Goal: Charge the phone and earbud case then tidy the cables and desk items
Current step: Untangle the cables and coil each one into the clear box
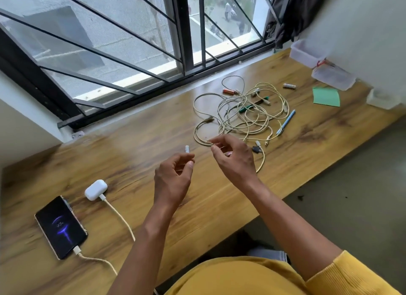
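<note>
The black phone point(59, 226) lies at the desk's front left with a charging animation on its screen and a cream cable point(96, 259) plugged into its near end. Beside it sits the white earbud case point(96, 189), with a second cream cable point(119, 218) plugged in. My left hand point(173, 176) pinches a small white cylinder point(187, 149) that sticks up from its fingertips. My right hand point(232, 160) has its thumb and forefinger curled on the near loop of a tangle of yellowish cables point(241, 114).
In and around the tangle lie an orange battery point(229, 91), a white battery point(289, 86), a green marker point(247, 108) and a blue pen point(286, 121). A green note point(326, 96) and clear plastic boxes point(334, 76) sit at the far right. The barred window point(186, 31) runs behind the desk.
</note>
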`<state>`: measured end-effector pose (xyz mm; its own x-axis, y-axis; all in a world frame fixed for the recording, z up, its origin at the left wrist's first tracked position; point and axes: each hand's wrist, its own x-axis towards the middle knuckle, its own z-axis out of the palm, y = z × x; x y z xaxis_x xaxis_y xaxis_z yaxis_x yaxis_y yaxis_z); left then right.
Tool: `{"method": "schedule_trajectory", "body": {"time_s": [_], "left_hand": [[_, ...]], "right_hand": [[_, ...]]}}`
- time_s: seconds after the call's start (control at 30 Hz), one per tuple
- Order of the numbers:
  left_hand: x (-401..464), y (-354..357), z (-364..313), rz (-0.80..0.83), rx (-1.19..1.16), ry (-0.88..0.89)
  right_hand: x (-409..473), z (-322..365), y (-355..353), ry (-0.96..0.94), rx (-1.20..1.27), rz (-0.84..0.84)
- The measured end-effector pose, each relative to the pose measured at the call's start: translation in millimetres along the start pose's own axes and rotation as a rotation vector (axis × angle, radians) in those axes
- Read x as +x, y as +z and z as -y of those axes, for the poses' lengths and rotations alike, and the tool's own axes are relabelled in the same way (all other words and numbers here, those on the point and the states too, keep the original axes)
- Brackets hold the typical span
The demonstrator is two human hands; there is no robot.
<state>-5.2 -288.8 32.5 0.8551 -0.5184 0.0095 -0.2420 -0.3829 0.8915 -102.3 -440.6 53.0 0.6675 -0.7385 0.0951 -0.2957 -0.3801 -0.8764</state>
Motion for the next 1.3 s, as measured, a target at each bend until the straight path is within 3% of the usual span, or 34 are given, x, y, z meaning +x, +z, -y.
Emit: {"method": "schedule_trajectory", "body": {"time_s": [0.37, 0.87, 1.07, 1.3], "left_hand": [[15.9, 45.1, -7.3, -0.013, 0.005, -0.032], [57.8, 172.5, -74.5, -0.014, -0.003, -0.098], [71.5, 206.3, -88.6, -0.081, 0.013, -0.136], [81.0, 243.2, -102.0, -0.162, 0.003, -0.179]], "right_hand": [[21.8, -42.6, -21.2, 0.013, -0.006, 0.043], [132.4, -114.7, -125.4, 0.06, -0.023, 0.147], [179.3, -148.6, -147.7, 0.034, -0.226, 0.187], [228.3, -175.9, -141.3, -0.149, -0.561, 0.292]]}}
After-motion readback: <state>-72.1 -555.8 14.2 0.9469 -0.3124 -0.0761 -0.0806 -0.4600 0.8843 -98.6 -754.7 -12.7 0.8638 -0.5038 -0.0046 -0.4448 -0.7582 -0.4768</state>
